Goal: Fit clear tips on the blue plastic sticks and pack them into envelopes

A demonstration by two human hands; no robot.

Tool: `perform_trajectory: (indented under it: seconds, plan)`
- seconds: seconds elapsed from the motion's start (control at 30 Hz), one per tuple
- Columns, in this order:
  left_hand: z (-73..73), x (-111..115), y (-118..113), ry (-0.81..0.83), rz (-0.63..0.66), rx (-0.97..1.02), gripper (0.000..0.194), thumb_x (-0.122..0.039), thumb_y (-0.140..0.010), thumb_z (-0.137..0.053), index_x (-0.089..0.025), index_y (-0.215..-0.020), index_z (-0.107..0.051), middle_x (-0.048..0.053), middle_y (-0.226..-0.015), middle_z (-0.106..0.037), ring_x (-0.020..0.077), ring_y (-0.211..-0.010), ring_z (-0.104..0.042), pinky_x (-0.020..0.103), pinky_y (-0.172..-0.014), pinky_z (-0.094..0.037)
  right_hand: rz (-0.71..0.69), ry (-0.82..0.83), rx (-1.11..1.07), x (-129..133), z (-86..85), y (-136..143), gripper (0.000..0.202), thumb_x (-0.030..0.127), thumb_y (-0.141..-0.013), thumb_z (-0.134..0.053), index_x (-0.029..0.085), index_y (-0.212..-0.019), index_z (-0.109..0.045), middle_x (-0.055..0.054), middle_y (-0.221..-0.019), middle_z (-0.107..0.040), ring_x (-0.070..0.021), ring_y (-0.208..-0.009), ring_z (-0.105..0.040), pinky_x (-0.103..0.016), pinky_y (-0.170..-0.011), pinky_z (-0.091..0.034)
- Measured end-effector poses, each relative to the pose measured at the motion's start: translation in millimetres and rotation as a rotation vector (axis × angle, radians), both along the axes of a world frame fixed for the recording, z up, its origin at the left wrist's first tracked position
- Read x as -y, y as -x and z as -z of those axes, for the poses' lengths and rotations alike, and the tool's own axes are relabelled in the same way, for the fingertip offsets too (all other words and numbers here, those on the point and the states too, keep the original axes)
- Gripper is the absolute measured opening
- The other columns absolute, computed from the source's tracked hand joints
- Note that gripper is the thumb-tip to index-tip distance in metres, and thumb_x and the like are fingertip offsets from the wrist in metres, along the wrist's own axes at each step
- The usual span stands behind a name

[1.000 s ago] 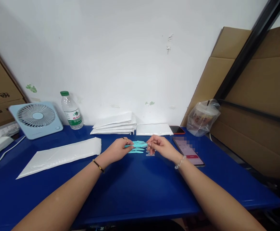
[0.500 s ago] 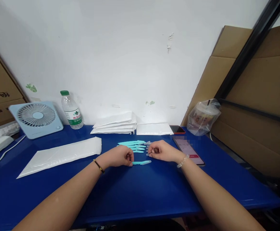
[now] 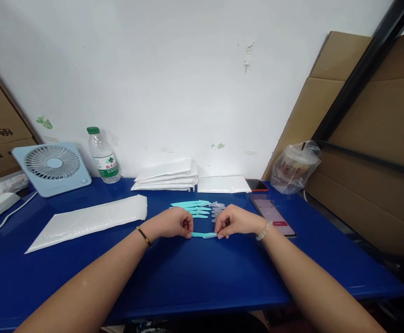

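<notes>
- Left hand (image 3: pixel 178 223): pinching one turquoise eyebrow razor (image 3: pixel 198 235), handle end.
- Right hand (image 3: pixel 235 221): pinching its translucent cover (image 3: pixel 210 236).
- Further turquoise razors (image 3: pixel 192 204): beyond, toward back edge of desk (image 3: pixel 202 273).

Right hand (image 3: pixel 235 221) has shifted — now pinching the turquoise stick (image 3: pixel 199 235).

The white wall (image 3: pixel 174 88) is lit brightly and softly, apparently from above. A dull sheen is given back by the blue table (image 3: pixel 195 282), while the space beneath it is left dark. The forearms (image 3: pixel 98 273) and the cardboard (image 3: pixel 378 120) at the right are stretched by wide-angle distortion. Fine detail is lost on the turquoise stick (image 3: pixel 198 235); pixelation is seen over the larger phone (image 3: pixel 273 217).
</notes>
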State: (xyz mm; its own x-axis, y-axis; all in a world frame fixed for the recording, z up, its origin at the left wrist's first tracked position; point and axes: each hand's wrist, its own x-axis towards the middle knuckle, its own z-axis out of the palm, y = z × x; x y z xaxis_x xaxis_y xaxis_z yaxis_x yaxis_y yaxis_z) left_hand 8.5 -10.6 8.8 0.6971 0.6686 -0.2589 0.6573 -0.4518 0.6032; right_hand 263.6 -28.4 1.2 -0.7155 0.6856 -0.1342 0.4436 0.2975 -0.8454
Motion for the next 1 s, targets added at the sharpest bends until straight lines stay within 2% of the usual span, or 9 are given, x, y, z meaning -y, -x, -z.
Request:
perform_trajectory:
  seconds: [0.13,0.27,0.37,0.43,0.53,0.77,1.0]
  plan:
    - [0.2,0,-1,-0.001,0.001,-0.023,0.017,-0.033,-0.066,-0.067,-0.02,-0.077,-0.068,-0.002,-0.066,-0.064,0.0119,-0.06,-0.054,0.021,-0.05,-0.034,-0.019,-0.034,-0.007,-2,4.0,3,0.027,0.039,-0.066,-0.074,0.014,-0.077,-0.072,-0.002,-0.064,-0.066,-0.0121,-0.055,-0.06,-0.022,-0.056,-0.047]
    - [1.0,-4,2,-0.022,-0.009,0.006,0.024,-0.04,-0.067,-0.066,-0.02,-0.082,-0.067,-0.002,-0.07,-0.063,0.0121,-0.061,-0.056,0.021,-0.052,-0.036,0.017,-0.116,0.027,-3,0.2,-3,0.029,0.039,-0.066,-0.075,0.015,-0.081,-0.07,-0.001,-0.066,-0.065,-0.0131,-0.059,-0.059,-0.022,-0.056,-0.047]
    - [2.2,-9,5,-0.263,-0.111,-0.015,0.023,-0.04,-0.071,-0.063,-0.022,-0.085,-0.066,-0.001,-0.077,-0.062,0.0133,-0.066,-0.056,0.022,-0.054,-0.035,0.102,-0.27,0.088,-5,-4.0,-12,0.019,0.033,-0.073,-0.069,0.017,-0.081,-0.07,-0.002,-0.072,-0.063,-0.012,-0.061,-0.057,-0.022,-0.056,-0.045]
    - [3.5,-12,6,-0.439,-0.167,-0.07,0.017,-0.035,-0.074,-0.061,-0.022,-0.083,-0.067,0.0,-0.08,-0.062,0.0145,-0.069,-0.056,0.023,-0.056,-0.035,0.151,-0.379,0.154,-7,-4.9,-15,0.013,0.028,-0.074,-0.068,0.017,-0.08,-0.069,-0.003,-0.078,-0.062,-0.0116,-0.063,-0.056,-0.022,-0.057,-0.045]
    - [6.3,-14,6,-0.546,-0.165,-0.128,0.011,-0.03,-0.075,-0.059,-0.022,-0.079,-0.067,0.001,-0.084,-0.062,0.0156,-0.072,-0.056,0.025,-0.059,-0.035,0.169,-0.471,0.242,-10,-2.7,-14,0.009,0.022,-0.071,-0.069,0.017,-0.079,-0.068,-0.003,-0.079,-0.06,-0.0119,-0.065,-0.056,-0.021,-0.057,-0.043]
    - [11.2,-15,5,-0.508,-0.159,-0.14,0.01,-0.029,-0.074,-0.059,-0.022,-0.075,-0.065,0.001,-0.079,-0.064,0.0156,-0.07,-0.056,0.025,-0.056,-0.034,0.184,-0.541,0.271,-8,4.3,-3,0.007,0.01,-0.07,-0.059,0.015,-0.072,-0.063,-0.003,-0.076,-0.061,-0.0102,-0.06,-0.053,-0.02,-0.055,-0.039]
    - [11.5,-16,4,-0.457,-0.174,-0.113,0.008,-0.028,-0.072,-0.06,-0.021,-0.071,-0.064,0.0,-0.074,-0.066,0.015,-0.066,-0.056,0.024,-0.053,-0.033,0.257,-0.431,0.234,-10,10.5,-3,0.008,0.019,-0.074,-0.056,0.016,-0.073,-0.063,-0.001,-0.07,-0.062,-0.0113,-0.059,-0.055,-0.02,-0.053,-0.039]
